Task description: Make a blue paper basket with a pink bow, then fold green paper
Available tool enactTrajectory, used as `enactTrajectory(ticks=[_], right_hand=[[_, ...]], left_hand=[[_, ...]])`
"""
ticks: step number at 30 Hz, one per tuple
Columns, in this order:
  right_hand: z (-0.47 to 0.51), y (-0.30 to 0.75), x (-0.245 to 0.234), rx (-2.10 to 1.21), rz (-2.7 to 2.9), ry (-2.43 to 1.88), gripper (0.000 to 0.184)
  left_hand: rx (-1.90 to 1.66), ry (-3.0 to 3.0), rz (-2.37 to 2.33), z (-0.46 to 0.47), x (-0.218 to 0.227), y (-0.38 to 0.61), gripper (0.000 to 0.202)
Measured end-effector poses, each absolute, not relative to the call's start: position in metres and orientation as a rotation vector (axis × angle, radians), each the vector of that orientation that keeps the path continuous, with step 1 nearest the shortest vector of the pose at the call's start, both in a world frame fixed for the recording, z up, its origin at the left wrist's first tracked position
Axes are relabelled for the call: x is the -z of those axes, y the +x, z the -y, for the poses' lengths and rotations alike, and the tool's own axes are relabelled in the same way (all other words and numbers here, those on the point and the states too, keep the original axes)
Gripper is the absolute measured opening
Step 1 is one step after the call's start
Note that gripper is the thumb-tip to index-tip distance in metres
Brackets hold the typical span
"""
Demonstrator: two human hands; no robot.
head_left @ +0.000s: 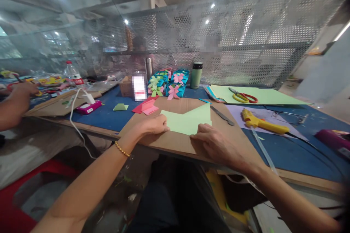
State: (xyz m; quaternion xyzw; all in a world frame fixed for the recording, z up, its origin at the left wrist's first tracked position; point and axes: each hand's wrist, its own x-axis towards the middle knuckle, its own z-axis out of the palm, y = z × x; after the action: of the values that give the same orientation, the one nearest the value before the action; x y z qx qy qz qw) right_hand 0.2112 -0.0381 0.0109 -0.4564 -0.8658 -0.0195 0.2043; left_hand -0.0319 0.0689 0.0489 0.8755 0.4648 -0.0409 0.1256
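Observation:
A sheet of light green paper (183, 120) lies over the cardboard (153, 142), its upper right corner raised in a point. My left hand (156, 124) pinches its left edge, fingers curled. At the near right corner my right hand (209, 134) grips the sheet between thumb and fingers. Folded pink paper (149, 107) and red paper (138, 106) rest just beyond my left hand. To the right of the sheet lies a dark flat blade (222, 115). A small folded green piece (120, 107) sits on the blue table top farther left.
Right: a yellow glue gun (262, 123) with a cord, scissors (242, 96) on stacked green paper (270, 96). Behind: paper flowers (173, 91), a green tumbler (196, 75), a steel flask (148, 66). Left: a purple power strip (89, 106), a white cable (73, 116), another person's hand (28, 88).

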Motion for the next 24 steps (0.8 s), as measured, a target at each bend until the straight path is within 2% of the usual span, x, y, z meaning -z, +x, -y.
enactTrajectory(ticks=[12, 16, 21, 24], right_hand=[[0.038, 0.212, -0.012, 0.066, 2.411, -1.272, 0.041], [0.039, 0.209, -0.015, 0.079, 2.432, -1.282, 0.039], [0.039, 0.203, -0.02, 0.132, 2.46, -1.339, 0.024], [0.039, 0.201, -0.021, 0.182, 2.481, -1.382, 0.022]], left_hand=[[0.306, 2.495, -1.516, -0.085, -0.066, -0.068, 0.03], [0.054, 2.687, -1.576, -0.061, -0.067, -0.057, 0.022], [-0.259, 3.003, -1.24, -0.008, -0.043, -0.018, 0.03], [-0.394, 3.144, -1.022, 0.01, -0.021, -0.008, 0.049]])
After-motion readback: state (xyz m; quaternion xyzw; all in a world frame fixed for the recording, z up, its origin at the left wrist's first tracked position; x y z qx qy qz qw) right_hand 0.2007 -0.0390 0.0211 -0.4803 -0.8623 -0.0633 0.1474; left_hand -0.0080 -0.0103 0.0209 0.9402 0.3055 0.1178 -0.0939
